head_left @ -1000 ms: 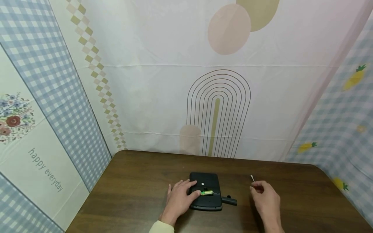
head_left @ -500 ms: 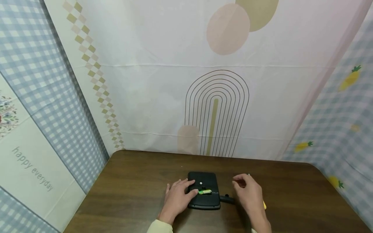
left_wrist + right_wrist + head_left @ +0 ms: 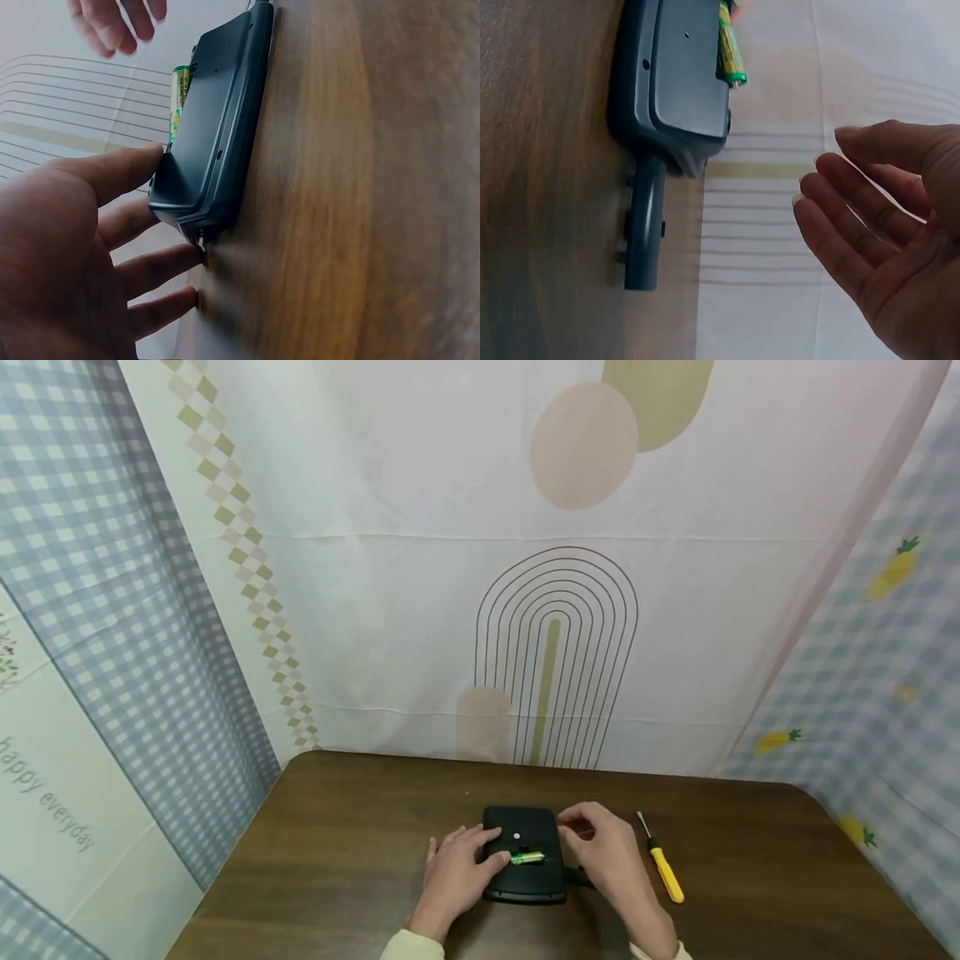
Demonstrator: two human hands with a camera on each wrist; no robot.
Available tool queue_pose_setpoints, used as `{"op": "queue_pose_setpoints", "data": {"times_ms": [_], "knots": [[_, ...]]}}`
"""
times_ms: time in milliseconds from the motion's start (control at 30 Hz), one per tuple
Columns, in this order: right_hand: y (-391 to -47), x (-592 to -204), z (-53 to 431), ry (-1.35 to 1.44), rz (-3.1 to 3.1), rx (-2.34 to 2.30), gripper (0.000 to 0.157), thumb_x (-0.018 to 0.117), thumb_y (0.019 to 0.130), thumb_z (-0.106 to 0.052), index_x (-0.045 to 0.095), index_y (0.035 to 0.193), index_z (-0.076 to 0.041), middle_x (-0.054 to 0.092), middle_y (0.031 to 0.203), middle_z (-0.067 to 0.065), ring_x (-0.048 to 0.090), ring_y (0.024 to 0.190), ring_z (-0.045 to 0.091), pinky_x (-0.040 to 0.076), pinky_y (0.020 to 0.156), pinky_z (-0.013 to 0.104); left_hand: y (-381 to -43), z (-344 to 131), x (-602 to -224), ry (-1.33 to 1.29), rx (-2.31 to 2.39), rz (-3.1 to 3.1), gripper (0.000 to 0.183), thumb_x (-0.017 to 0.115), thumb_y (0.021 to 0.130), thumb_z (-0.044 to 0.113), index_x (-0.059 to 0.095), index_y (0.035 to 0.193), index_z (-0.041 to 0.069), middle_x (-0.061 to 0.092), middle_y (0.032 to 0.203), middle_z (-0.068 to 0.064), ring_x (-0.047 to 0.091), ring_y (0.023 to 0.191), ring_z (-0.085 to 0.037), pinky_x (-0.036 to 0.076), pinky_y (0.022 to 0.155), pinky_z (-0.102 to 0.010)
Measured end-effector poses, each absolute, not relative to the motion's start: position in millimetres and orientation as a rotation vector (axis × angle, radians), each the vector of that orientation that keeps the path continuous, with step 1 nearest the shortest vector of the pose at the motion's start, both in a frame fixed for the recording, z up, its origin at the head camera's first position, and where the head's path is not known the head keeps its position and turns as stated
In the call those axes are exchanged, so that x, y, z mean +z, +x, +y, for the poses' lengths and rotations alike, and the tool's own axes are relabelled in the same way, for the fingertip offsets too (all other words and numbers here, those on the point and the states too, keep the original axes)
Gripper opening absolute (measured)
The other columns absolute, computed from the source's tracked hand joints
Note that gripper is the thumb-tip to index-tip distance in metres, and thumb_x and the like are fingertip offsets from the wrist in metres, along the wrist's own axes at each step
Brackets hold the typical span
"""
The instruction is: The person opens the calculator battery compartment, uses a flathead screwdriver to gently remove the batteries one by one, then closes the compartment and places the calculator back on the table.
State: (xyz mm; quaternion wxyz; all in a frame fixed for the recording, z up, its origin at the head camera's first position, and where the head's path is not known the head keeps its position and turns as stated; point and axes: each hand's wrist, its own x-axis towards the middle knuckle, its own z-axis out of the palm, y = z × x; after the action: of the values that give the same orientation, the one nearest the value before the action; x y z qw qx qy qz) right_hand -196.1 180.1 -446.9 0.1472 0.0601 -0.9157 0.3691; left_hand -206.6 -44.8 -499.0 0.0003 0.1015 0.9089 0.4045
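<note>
A flat black plastic device (image 3: 525, 887) lies on the table with an open battery slot on top. One green-and-yellow battery (image 3: 528, 857) sits in that slot, its end sticking up in the right wrist view. My left hand (image 3: 453, 877) rests at the device's left side, with the thumb touching its edge beside the battery and the fingers spread. My right hand (image 3: 611, 860) hovers by the device's right side, fingers slightly bent and nothing between them. To its right lies a screwdriver (image 3: 663, 868) with a yellow handle.
A black tube (image 3: 645, 225) juts from the device's right end, partly hidden by my right hand in the head view. The brown wooden table (image 3: 360, 860) ends at a printed white cloth (image 3: 390, 627). Checked cloths hang at both sides.
My right hand has moved left, away from over the screwdriver to beside the device, uncovering the yellow handle. The left hand and the battery stay in place.
</note>
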Motion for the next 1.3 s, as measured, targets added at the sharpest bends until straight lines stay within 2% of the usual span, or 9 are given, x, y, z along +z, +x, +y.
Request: {"op": "queue_pose_setpoints", "data": {"times_ms": [233, 433, 667, 833, 1000, 1300], "knots": [[-200.1, -449.7, 167.6, 0.417, -2.666, 1.002, 0.021, 0.085, 0.085, 0.006, 0.076, 0.094, -0.010, 0.068, 0.093, -0.004, 0.068, 0.084, 0.016, 0.061, 0.074, 0.034, -207.9, -44.8, -501.3, 0.321, 1.254, 2.873, 0.046, 0.075, 0.098, 0.042, 0.074, 0.137, 0.018, 0.064, 0.145, -0.016, 0.049, 0.142, -0.046, 0.013, 0.114, -0.082], [-205.5, -449.4, 163.6, 0.638, -2.746, 0.873, 0.019, 0.086, 0.085, 0.002, 0.076, 0.095, -0.010, 0.066, 0.094, -0.006, 0.066, 0.082, 0.013, 0.059, 0.072, 0.031, -209.0, -44.7, -501.8, 0.320, 1.252, 2.869, 0.046, 0.074, 0.099, 0.043, 0.074, 0.137, 0.018, 0.065, 0.145, -0.016, 0.049, 0.142, -0.046, 0.013, 0.114, -0.083], [-213.4, -449.3, 161.4, 0.859, -2.830, 0.742, 0.019, 0.088, 0.085, -0.002, 0.075, 0.095, -0.011, 0.064, 0.094, -0.006, 0.065, 0.082, 0.013, 0.059, 0.071, 0.035, -209.4, -44.8, -502.2, 0.305, 1.249, 2.846, 0.045, 0.074, 0.099, 0.043, 0.074, 0.138, 0.019, 0.064, 0.145, -0.016, 0.048, 0.143, -0.046, 0.013, 0.114, -0.083], [-216.8, -450.0, 158.4, 0.939, -2.880, 0.683, 0.019, 0.089, 0.086, -0.004, 0.074, 0.096, -0.011, 0.062, 0.092, -0.004, 0.065, 0.082, 0.017, 0.058, 0.069, 0.034, -209.2, -45.2, -501.9, 0.299, 1.247, 2.845, 0.045, 0.074, 0.099, 0.043, 0.074, 0.138, 0.020, 0.064, 0.145, -0.015, 0.048, 0.143, -0.046, 0.013, 0.114, -0.083], [-217.8, -453.0, 156.8, 0.969, -2.871, 0.630, 0.020, 0.089, 0.084, -0.002, 0.072, 0.093, -0.011, 0.059, 0.089, -0.004, 0.063, 0.078, 0.015, 0.056, 0.065, 0.032, -208.8, -45.2, -501.2, 0.309, 1.253, 2.852, 0.045, 0.074, 0.099, 0.043, 0.074, 0.138, 0.020, 0.064, 0.145, -0.015, 0.048, 0.143, -0.045, 0.013, 0.114, -0.083], [-223.0, -452.9, 154.1, 1.019, -2.896, 0.613, 0.026, 0.090, 0.083, -0.001, 0.066, 0.086, -0.013, 0.052, 0.083, -0.007, 0.049, 0.070, 0.006, 0.049, 0.061, 0.027, -209.2, -45.0, -502.4, 0.306, 1.268, 2.865, 0.045, 0.074, 0.098, 0.044, 0.074, 0.136, 0.020, 0.065, 0.144, -0.015, 0.049, 0.142, -0.045, 0.012, 0.114, -0.083]]}}
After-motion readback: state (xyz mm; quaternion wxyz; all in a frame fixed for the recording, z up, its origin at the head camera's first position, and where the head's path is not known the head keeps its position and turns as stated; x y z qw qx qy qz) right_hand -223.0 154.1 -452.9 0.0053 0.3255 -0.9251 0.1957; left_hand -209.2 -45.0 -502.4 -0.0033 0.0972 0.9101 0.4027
